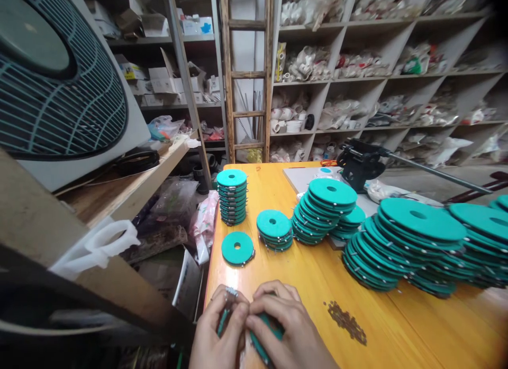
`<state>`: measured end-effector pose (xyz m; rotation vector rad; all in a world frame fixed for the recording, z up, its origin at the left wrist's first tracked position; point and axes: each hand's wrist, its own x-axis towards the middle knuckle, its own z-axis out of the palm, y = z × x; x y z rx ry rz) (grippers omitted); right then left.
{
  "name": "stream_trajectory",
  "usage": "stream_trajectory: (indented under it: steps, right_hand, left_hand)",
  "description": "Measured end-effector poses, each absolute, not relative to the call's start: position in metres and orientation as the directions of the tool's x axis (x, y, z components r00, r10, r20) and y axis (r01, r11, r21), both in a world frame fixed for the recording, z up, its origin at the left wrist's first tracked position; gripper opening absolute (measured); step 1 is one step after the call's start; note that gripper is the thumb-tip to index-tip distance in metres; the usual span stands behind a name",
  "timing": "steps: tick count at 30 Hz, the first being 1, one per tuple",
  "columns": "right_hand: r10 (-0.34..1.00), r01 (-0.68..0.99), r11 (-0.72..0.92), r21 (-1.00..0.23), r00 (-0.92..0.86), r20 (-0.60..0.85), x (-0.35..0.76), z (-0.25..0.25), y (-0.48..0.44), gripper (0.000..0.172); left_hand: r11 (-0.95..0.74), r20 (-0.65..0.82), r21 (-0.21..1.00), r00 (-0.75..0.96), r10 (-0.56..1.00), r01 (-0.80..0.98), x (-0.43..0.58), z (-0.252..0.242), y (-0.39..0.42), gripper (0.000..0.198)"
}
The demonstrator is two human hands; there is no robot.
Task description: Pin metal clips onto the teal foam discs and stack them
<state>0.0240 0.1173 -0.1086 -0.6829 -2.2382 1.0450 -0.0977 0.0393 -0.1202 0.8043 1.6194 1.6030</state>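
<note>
Near the table's front edge my left hand [223, 324] and my right hand [280, 321] are side by side, fingertips meeting. Both grip a green disc [266, 341], seen edge-on and partly hidden by the fingers. A small silvery piece [231, 292] shows at the left fingertips. Just beyond the hands a single green disc with a centre hole [228, 248] lies flat. Behind it stands a tall stack of small discs [232, 200], and a short stack [273, 229] is to its right. Small brown pieces [346, 321] lie in a loose pile right of my right hand.
Larger stacks of green discs [400, 247] fill the table's right side. A black metal device with a long rod [359, 165] stands at the back. A fan [67, 78] and a wooden shelf [130, 186] are on the left. A ladder [248, 74] and filled shelves stand behind.
</note>
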Motion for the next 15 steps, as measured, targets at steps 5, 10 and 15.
stream_trajectory:
  steps: [5, 10, 15]
  right_hand:
    - [0.721, 0.193, 0.525, -0.829, -0.619, 0.312, 0.022, -0.106, 0.119, 0.016]
    - [0.734, 0.128, 0.527, -0.840, -0.566, 0.374, 0.019, -0.102, 0.120, 0.016]
    - [0.765, 0.151, 0.521, -0.840, -0.520, 0.381, 0.018, -0.103, 0.120, 0.014]
  left_hand:
    - [-0.041, -0.254, 0.870, -0.518, 0.817, -0.491, -0.086, -0.125, 0.037, 0.040]
    - [-0.079, -0.175, 0.857, -0.432, 0.885, -0.509, -0.080, -0.133, 0.039, 0.037]
    - [-0.076, -0.094, 0.937, -0.454, 0.886, -0.341, -0.077, -0.132, 0.041, 0.034]
